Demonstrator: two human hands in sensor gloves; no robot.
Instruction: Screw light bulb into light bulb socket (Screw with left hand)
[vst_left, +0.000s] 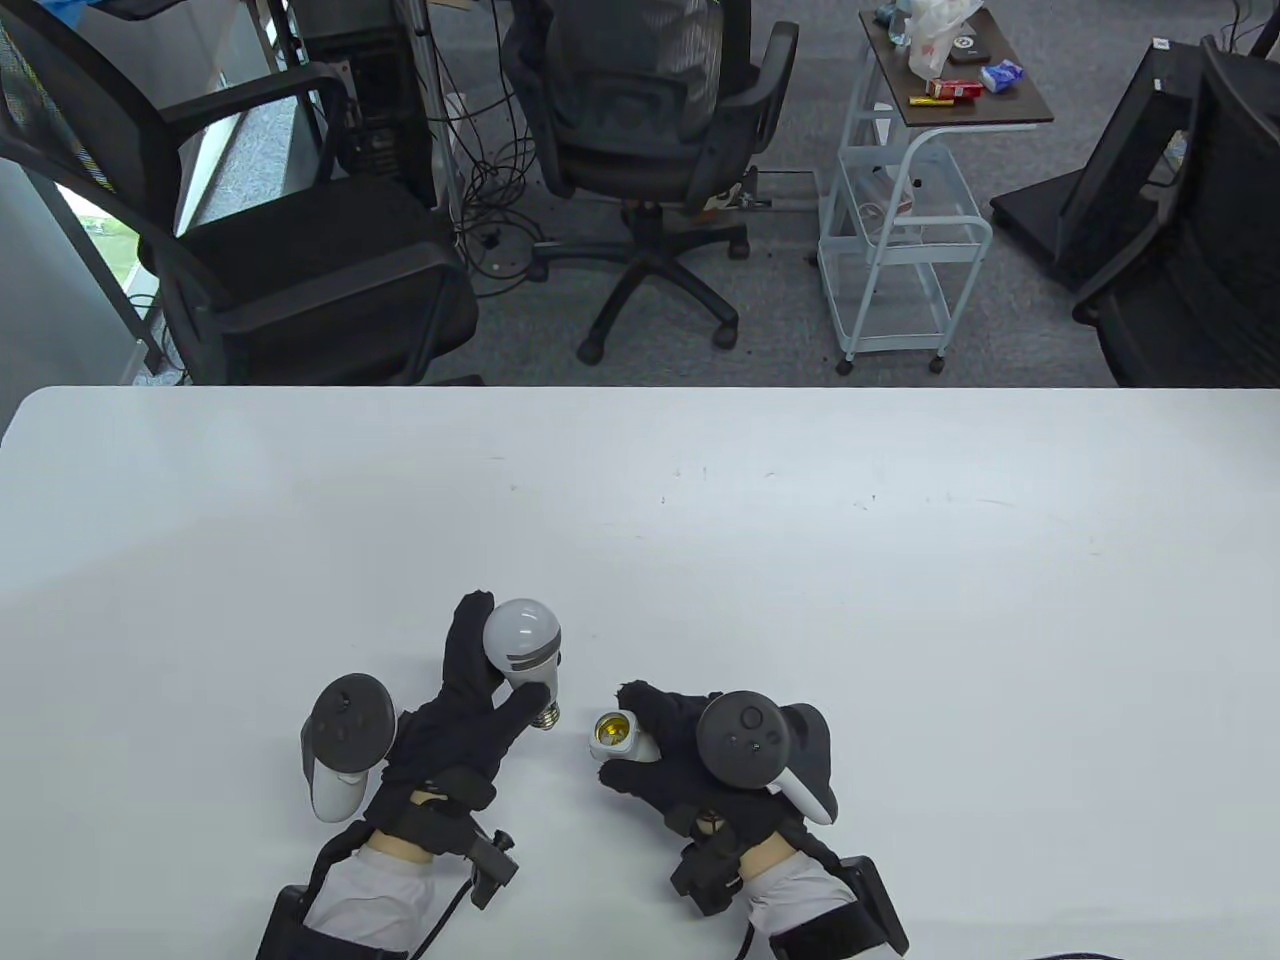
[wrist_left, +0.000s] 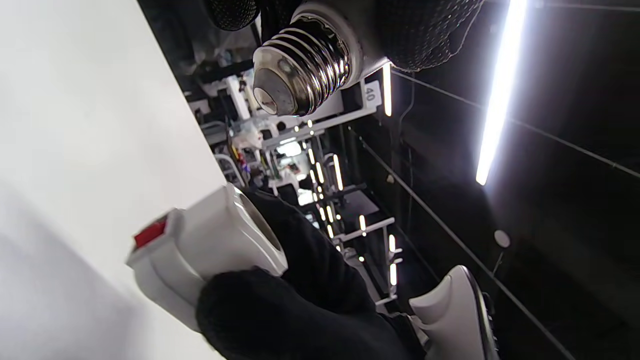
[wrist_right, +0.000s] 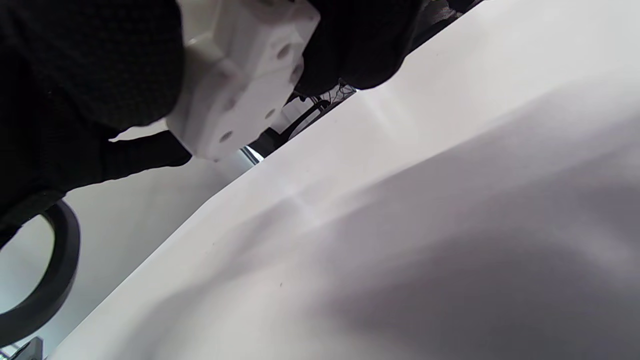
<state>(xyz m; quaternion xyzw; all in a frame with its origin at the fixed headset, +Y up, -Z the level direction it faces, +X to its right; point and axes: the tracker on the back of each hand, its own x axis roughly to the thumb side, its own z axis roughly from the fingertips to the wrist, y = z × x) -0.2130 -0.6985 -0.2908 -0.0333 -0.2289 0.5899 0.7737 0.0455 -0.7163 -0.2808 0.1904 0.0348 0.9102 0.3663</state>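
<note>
My left hand (vst_left: 480, 690) holds a white light bulb (vst_left: 524, 645) with a grey band, its metal screw base (vst_left: 545, 716) pointing toward the socket. In the left wrist view the threaded base (wrist_left: 300, 67) hangs at the top, a gap away from the socket (wrist_left: 210, 245). My right hand (vst_left: 665, 745) grips the white socket (vst_left: 618, 735), its brass-lined mouth turned toward the bulb. The socket has a small red tab (wrist_left: 149, 233). In the right wrist view the socket's white base (wrist_right: 240, 80) with small holes sits between my gloved fingers (wrist_right: 85, 65). Bulb and socket are apart.
The white table (vst_left: 700, 520) stretches wide behind and beside both hands. Beyond its far edge stand office chairs (vst_left: 650, 120) and a small wheeled cart (vst_left: 900, 200).
</note>
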